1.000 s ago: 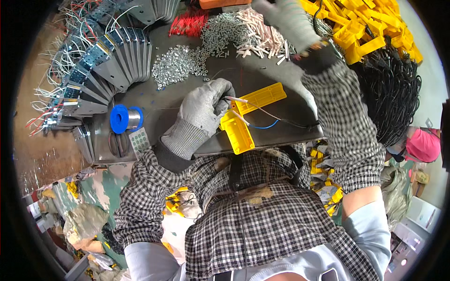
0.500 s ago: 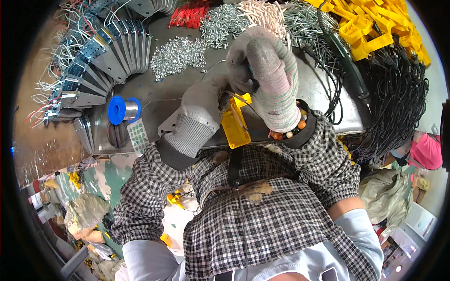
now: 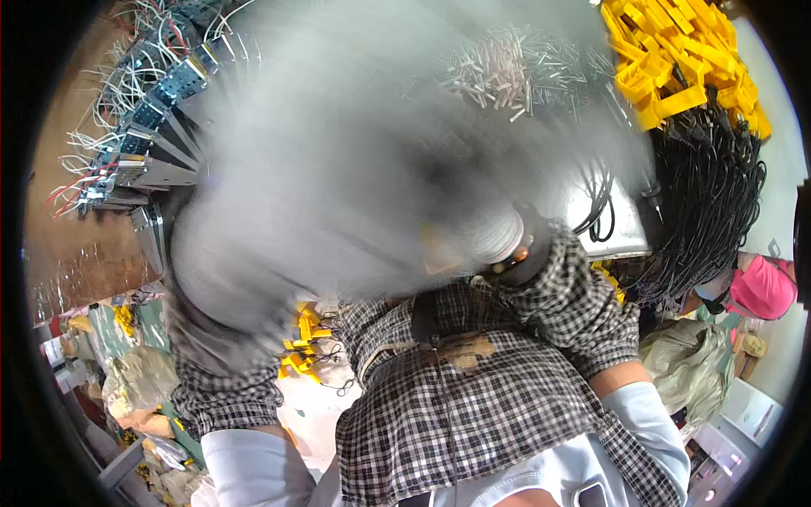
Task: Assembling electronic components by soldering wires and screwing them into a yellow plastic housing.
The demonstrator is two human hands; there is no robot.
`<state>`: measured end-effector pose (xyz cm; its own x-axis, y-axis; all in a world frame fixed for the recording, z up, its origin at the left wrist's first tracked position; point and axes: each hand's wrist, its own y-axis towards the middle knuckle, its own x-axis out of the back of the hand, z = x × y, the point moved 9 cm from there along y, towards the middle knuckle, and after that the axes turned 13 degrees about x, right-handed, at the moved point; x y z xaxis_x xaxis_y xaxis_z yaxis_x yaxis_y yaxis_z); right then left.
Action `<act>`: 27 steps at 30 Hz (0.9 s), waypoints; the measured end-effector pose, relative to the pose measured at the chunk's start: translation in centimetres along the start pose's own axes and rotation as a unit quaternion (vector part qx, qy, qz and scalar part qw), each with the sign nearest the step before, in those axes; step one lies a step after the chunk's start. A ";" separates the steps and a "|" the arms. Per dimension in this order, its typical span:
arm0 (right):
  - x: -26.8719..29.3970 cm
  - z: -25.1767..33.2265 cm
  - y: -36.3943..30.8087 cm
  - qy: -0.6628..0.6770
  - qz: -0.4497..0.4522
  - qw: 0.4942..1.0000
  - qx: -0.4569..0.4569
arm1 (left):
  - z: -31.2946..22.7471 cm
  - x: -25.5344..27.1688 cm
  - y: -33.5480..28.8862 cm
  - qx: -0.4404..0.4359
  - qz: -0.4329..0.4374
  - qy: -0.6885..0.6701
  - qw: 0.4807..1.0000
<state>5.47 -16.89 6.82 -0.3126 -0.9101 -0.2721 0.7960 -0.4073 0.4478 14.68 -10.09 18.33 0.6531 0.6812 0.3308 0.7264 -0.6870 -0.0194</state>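
Note:
My left hand (image 3: pixel 338 160), in a grey glove, is raised close to the camera as a wide smear of motion. Its fingers cannot be made out, nor whether anything is in them. Behind the smear, my right hand (image 3: pixel 497 235) shows mainly as a pale knitted glove cuff beside a beaded bracelet (image 3: pixel 520 253); its fingers are hidden. A yellow plastic housing (image 3: pixel 437 250) shows faintly through the blur, left of the right wrist, at the near edge of the bench. Whether the right hand touches it cannot be seen.
Metal brackets with wired blue boards (image 3: pixel 156 118) line the left side. Pale sleeves (image 3: pixel 494 72) and metal pins (image 3: pixel 553 68) lie at the back. Yellow plastic parts (image 3: pixel 676 51) and bundled black cables (image 3: pixel 705 186) fill the right. Yellow pieces (image 3: pixel 304 342) lie below, near my lap.
My left hand has swung up toward the camera from the yellow housing and now covers most of the bench. The right hand, earlier visible with curled fingers, is now largely hidden.

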 end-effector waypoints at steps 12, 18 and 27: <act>3.7 7.7 4.7 -0.300 -0.091 0.943 0.116 | 5.8 -4.0 -8.7 -0.245 -0.105 0.266 0.926; 18.6 1.9 9.5 -0.467 -0.061 0.880 -0.055 | 10.2 -5.9 -6.2 -0.198 -0.020 0.316 0.928; 12.2 7.3 -10.2 -0.621 0.311 0.705 -0.143 | 10.5 -5.6 -5.7 -0.183 -0.006 0.323 0.929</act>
<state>-10.23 -24.39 5.11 0.0729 -0.3424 0.9367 0.9957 -0.0291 -0.0881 9.12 -7.29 6.68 0.2953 0.4767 0.8280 0.5346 -0.8007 0.2704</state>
